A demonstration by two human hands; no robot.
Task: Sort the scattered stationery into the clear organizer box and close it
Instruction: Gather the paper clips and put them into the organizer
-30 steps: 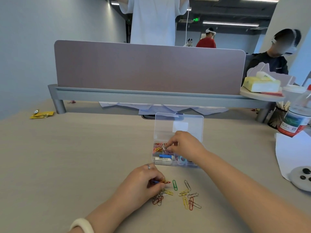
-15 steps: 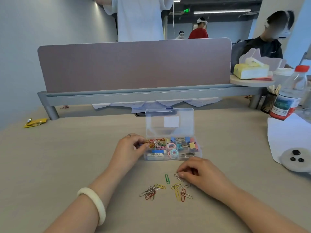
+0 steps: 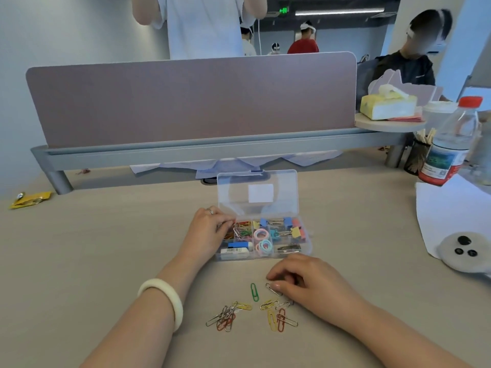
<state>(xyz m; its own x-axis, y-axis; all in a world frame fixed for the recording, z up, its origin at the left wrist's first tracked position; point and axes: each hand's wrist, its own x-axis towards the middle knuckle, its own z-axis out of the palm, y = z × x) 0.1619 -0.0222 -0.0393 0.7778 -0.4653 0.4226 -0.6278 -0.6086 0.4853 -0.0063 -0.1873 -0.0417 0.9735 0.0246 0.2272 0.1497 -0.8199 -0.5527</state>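
paper clips green, silver, yellow, red | bangle white | divider mauve | bottle cap red | wrapper yellow

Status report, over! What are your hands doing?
Left hand at organizer box, clip compartment, grip unclear. Right hand pinching silver clip on desk. Loose clips beside it; lid open, nothing blocking.

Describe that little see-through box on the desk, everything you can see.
The clear organizer box is transparent plastic, lying flat on the desk with its lid standing open at the back, a white label on it. Dividers split it into compartments holding coloured paper clips, binder clips, pastel rings, erasers and dark clips. The left hand rests at its left edge, fingers over the paper clips.
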